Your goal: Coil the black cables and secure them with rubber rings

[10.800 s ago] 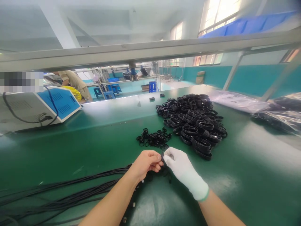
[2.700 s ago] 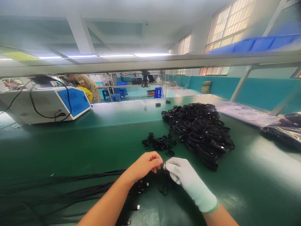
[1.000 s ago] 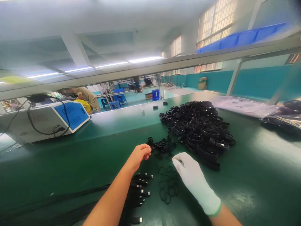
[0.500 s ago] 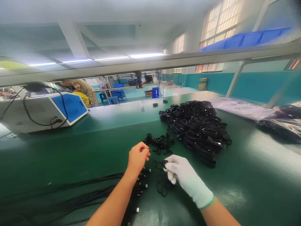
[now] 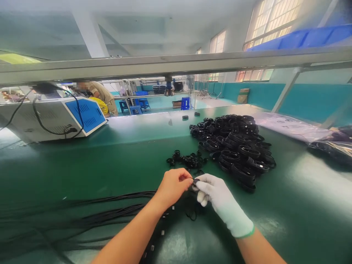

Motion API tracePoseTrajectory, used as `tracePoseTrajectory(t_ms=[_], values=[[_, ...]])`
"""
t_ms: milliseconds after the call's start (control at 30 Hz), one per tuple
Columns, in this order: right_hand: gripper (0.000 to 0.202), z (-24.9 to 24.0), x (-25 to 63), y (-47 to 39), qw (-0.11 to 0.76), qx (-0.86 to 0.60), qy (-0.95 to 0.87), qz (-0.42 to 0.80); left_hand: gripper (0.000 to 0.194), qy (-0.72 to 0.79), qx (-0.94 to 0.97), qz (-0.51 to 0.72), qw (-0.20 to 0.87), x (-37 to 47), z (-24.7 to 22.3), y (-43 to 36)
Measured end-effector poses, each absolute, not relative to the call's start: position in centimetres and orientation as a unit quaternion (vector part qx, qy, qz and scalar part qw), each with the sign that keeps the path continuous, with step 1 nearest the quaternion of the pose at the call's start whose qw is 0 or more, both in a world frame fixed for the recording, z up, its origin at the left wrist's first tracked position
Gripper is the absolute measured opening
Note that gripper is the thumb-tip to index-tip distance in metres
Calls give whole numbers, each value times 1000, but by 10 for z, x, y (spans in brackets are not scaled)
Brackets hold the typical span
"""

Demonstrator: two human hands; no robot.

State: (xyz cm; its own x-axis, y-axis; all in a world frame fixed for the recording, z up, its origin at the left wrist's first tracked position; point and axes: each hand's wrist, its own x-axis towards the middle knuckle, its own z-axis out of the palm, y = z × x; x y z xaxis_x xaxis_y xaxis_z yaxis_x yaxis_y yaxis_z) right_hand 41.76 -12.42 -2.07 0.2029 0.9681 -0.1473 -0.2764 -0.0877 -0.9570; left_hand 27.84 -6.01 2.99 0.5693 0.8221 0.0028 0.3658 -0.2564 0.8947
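Observation:
My bare left hand [image 5: 176,185] is closed in a pinch, its thumb and forefinger at a small black looped piece [image 5: 195,182]. From the other side, my right hand [image 5: 213,190], in a white knit glove, grips that same piece between thumb and fingers. What the left fingertips themselves hold is too small to make out. Just beyond the hands lies a small heap of black rings [image 5: 189,159]. Below them, a thin black loop [image 5: 191,215] rests on the green table [image 5: 123,165]. Black cables [image 5: 115,212] with small white ends [image 5: 162,232] run under my left forearm.
A large pile of coiled black cables [image 5: 236,146] sits at the right. A grey and blue machine [image 5: 85,113] stands at the far left, and a plastic bag [image 5: 291,126] lies at the right. A metal beam [image 5: 154,66] crosses above the table. Behind, a person [image 5: 103,95] bends over.
My left hand has moved right, from apart to meeting my right hand at the small black piece. The right hand keeps its grip. The camera view has shifted slightly.

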Motion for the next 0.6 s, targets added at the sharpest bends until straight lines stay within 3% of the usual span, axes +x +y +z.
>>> tracePoseTrajectory(t_ms=[333, 600], values=[[24, -16, 421, -133, 622, -456, -314, 554, 7, 463, 634, 334, 522, 265, 19, -43], [19, -19, 422, -131, 542, -524, -394, 526, 14, 388, 576, 268, 668, 255, 18, -50]])
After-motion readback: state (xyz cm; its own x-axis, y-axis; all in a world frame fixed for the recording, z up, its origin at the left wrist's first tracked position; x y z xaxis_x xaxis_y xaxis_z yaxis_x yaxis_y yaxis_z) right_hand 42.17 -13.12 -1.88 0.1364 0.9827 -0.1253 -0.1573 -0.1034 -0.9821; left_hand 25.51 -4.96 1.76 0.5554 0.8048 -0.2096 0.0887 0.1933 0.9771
